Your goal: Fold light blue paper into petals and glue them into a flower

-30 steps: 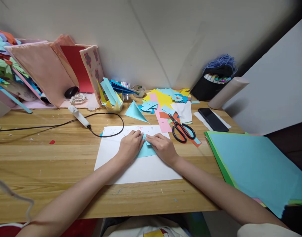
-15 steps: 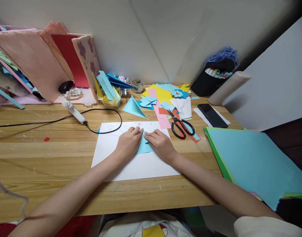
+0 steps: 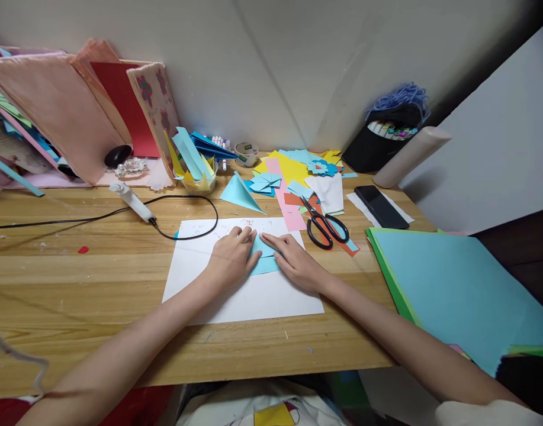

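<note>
Workpiece: a light-blue paper (image 3: 264, 268), located near the middle of the white sheet (image 3: 262, 303) on the wooden surface (image 3: 227, 355). Left hand (image 3: 231, 258): palm down on the paper's left side, grip open, thumb apart from the fingers. Right hand (image 3: 299, 264): on the right side, grip open, fingers extended onto the paper—neither hand pinches it.

Progress: folding appears partly done. A crosswise edge shows between the hands, apparently a flap laid over the lower layer. Pressing the crease is judged to be the current step; the number of folds left cannot be determined.

Edges and room: the white sheet extends beyond the paper on the near side, giving room to turn it. On the far side, a folded blue piece (image 3: 241, 194) stands close to the sheet. Scissors (image 3: 327, 231) lie to the far right—keep the right hand's sideways travel short. A black cable (image 3: 215, 208) crosses the sheet's far-left corner.
</note>
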Tool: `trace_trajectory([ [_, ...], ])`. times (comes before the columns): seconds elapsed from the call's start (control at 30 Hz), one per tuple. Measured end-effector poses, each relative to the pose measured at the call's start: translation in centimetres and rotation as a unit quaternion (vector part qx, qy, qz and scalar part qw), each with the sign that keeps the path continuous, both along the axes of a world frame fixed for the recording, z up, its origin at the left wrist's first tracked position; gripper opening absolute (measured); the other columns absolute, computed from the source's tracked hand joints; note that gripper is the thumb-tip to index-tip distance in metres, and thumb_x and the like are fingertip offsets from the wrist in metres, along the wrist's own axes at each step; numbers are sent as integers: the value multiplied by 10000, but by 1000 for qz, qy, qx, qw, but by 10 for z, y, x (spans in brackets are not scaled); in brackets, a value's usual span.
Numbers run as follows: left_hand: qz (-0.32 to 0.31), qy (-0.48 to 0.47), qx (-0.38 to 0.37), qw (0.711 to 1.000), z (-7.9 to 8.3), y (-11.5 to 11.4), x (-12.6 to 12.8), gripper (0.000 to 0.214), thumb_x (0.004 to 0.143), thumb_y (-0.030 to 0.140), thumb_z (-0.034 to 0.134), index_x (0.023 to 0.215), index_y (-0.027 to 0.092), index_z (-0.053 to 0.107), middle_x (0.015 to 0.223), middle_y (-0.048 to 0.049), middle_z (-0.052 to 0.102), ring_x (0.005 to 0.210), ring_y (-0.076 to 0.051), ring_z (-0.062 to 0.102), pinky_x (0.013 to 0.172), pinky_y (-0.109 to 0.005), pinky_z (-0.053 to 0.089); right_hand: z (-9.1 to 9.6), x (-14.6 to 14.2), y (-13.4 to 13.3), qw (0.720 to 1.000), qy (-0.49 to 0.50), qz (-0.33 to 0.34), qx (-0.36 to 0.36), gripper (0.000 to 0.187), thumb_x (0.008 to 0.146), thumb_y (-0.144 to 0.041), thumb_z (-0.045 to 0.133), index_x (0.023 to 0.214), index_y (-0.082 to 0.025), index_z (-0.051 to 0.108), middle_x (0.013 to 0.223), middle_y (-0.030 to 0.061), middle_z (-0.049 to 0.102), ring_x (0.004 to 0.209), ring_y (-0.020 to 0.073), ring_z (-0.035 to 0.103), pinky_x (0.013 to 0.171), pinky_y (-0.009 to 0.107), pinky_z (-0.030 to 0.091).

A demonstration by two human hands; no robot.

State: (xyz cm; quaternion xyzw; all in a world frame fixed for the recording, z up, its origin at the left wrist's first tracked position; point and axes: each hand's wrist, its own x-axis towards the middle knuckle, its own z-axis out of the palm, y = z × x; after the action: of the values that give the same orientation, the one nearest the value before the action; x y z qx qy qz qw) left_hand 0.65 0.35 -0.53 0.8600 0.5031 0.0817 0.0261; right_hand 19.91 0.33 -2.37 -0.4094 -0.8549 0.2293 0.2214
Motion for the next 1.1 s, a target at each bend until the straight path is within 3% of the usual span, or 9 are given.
trace_trajectory([
  [0.37, 19, 5, 6, 1000, 0, -1, 3, 431, 855, 407, 371, 1209, 179, 465, 1104, -102, 510, 1015, -257, 423, 684, -338, 432, 2, 2, -10, 996, -80, -8, 28, 525, 885, -349, 386, 1375, -216, 254, 1304, 99, 451, 1232, 210, 362, 1002, 420, 345],
  [0.67, 21, -24, 10, 999, 0, -2, 0, 407, 849, 392, 391, 1198, 212, 498, 1120, -93, 510, 1025, -252, 430, 817, -366, 413, 1, 25, -35, 993, -68, -76, 57, 417, 884, -288, 388, 1295, -216, 401, 1228, 81, 530, 1151, 200, 460, 939, 388, 429],
  [0.8, 9, -57, 28, 998, -4, 0, -4, 409, 837, 396, 423, 1199, 231, 517, 1104, -86, 518, 993, -252, 445, 849, -387, 396, 2, 19, -22, 992, -49, -55, 98, 336, 891, -236, 369, 1190, -182, 512, 1100, 85, 608, 1059, 197, 511, 894, 373, 449],
  [0.97, 5, -111, 16, 994, -9, 7, -10, 422, 809, 437, 473, 1195, 275, 524, 1087, -71, 500, 994, -233, 450, 881, -393, 374, 1, -4, 3, 988, -61, 2, 142, 288, 883, -204, 399, 1128, -184, 549, 1163, 54, 590, 1032, 196, 498, 878, 382, 443],
  [1.1, 68, -158, 19, 985, -12, 8, -14, 529, 733, 490, 561, 1193, 234, 511, 1073, -84, 488, 992, -239, 453, 859, -383, 388, -3, -17, 12, 982, -80, 1, 169, 291, 879, -178, 406, 1139, -177, 536, 1192, 54, 573, 1016, 206, 495, 833, 380, 459],
])
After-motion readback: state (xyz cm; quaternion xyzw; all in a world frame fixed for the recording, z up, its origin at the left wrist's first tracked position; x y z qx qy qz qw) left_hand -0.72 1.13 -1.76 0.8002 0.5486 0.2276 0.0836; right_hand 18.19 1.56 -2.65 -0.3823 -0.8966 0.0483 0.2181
